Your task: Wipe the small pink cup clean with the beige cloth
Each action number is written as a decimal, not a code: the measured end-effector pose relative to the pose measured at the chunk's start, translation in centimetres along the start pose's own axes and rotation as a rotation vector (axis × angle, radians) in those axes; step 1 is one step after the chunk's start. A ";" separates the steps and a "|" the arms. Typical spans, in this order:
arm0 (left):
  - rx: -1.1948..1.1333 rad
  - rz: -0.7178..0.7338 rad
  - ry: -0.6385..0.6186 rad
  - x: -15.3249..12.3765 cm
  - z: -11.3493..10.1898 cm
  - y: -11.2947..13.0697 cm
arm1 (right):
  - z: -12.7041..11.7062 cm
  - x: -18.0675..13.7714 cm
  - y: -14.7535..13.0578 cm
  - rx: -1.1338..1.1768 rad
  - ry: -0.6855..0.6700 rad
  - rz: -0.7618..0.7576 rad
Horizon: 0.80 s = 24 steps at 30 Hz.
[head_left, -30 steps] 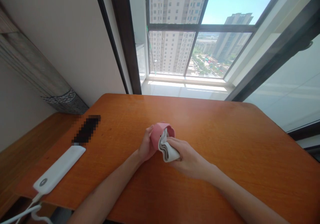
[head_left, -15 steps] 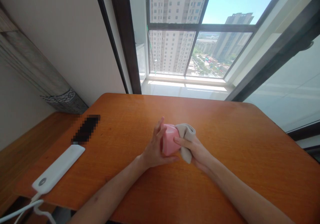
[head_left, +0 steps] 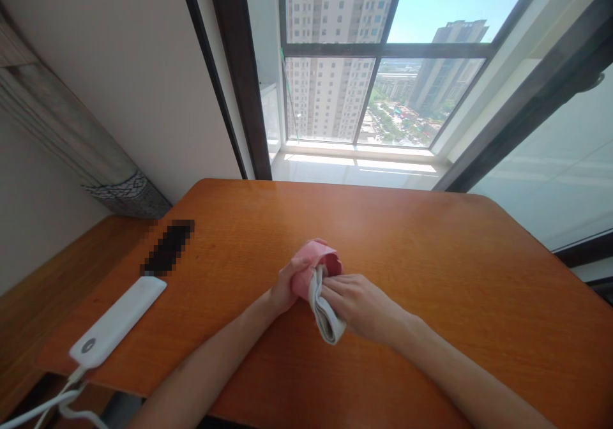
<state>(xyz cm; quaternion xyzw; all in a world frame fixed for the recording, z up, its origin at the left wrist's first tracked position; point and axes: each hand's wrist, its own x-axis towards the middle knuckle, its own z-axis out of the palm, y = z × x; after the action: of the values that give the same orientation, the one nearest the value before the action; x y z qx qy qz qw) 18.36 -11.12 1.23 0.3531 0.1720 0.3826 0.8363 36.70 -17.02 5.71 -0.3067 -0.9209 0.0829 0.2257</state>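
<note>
A pink cup-like container (head_left: 302,281) is tilted above the table, its open mouth turned to the right and toward me. Wrapped around its left side is my left hand (head_left: 286,283), closed on it; some of those fingers are hidden behind the container. My right hand (head_left: 357,301) grips a folded light grey cloth (head_left: 325,317) at the container's mouth. The fingertips of that hand reach into the opening with part of the cloth, and the rest of the cloth hangs down outside the rim.
On the left of the wooden table (head_left: 431,256) lies a white power strip (head_left: 117,320) with white cables (head_left: 71,397) running off the edge. Beyond it is a dark pixelated object (head_left: 170,247). A window (head_left: 354,97) stands behind the table, and a curtain (head_left: 96,142) hangs at left.
The pink container has turned so its opening faces right and toward me. My right hand has moved the cloth from the outer side to the mouth, with fingertips inside.
</note>
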 end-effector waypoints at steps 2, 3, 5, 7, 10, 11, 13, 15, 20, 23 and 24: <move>-0.018 -0.019 0.013 0.2 0.1 0.2 | 0.0 -0.2 0.3 -0.055 -0.015 -0.012; -0.009 -0.012 0.017 0.2 0.2 0.2 | 0.0 -0.4 0.5 -0.031 0.000 -0.005; 0.044 0.044 0.020 0.2 0.3 0.1 | 0.1 -0.6 0.9 0.124 0.072 0.068; 0.183 0.175 0.009 0.0 0.2 -0.1 | 0.1 -0.6 1.2 0.388 0.215 0.289; 0.566 0.463 -0.025 -0.3 -0.4 -0.4 | 0.1 -0.3 1.3 0.879 0.497 0.723; 0.705 0.524 -0.051 -0.4 -0.6 -0.5 | 0.2 -0.1 1.2 1.039 0.564 0.826; 0.898 0.568 -0.084 -0.5 -0.9 -0.5 | 0.4 0.2 0.9 1.283 0.625 0.932; 0.954 0.589 -0.071 -0.7 -0.9 -0.6 | 0.9 0.4 0.5 1.358 0.621 0.939; 0.618 0.603 0.126 -0.7 0.4 -1.0 | 2.2 -0.1 0.2 0.851 0.477 0.634; 0.387 0.363 0.145 -0.1 1.0 -0.5 | 2.6 -0.6 0.4 0.389 0.229 0.315; 0.353 0.278 0.126 0.1 1.0 -0.2 | 2.6 -0.8 0.4 0.254 0.153 0.205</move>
<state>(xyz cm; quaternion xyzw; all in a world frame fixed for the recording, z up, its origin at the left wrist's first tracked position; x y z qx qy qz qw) 19.10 -11.62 1.78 0.4896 0.2377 0.4792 0.6885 36.23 -17.18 2.97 -0.3733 -0.8471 0.1976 0.3226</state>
